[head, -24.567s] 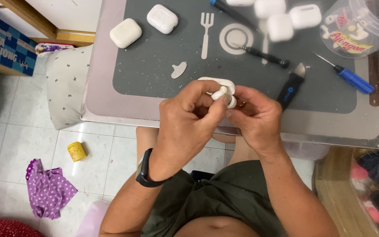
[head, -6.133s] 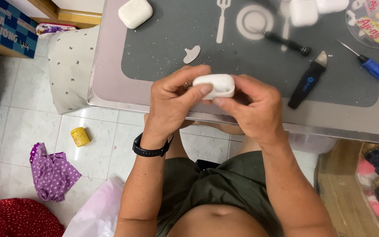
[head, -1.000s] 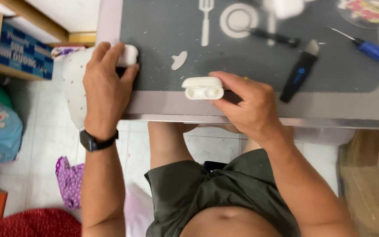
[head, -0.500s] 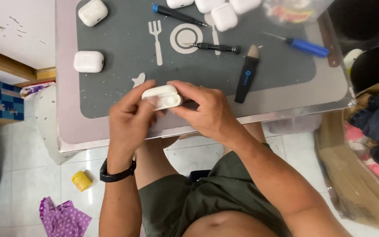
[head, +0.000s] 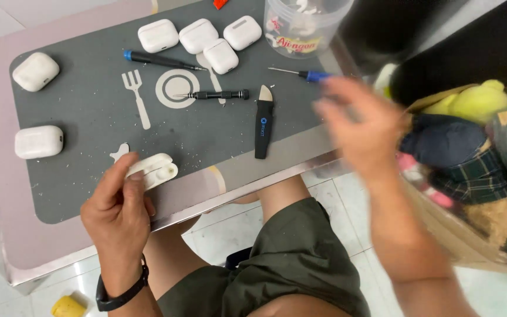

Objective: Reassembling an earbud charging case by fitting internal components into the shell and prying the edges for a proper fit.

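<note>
My left hand [head: 120, 205] grips an opened white earbud case [head: 155, 169] over the near edge of the grey mat [head: 101, 147]. My right hand [head: 362, 126] is blurred, fingers spread, empty, at the table's right edge just below the blue-handled screwdriver [head: 300, 74]. A black pry tool [head: 263, 122] and a black screwdriver [head: 215, 94] lie on the mat between the two hands.
Several shut white cases lie at the mat's far edge [head: 200, 35], and two more on the left [head: 36, 71] [head: 38, 141]. A clear plastic tub [head: 301, 23] stands at the back right. A box of clothes and soft toys [head: 470, 141] sits right of the table.
My right hand has let go of the case and swung right toward the table's edge. My left hand alone keeps the case. The view has shifted right.
</note>
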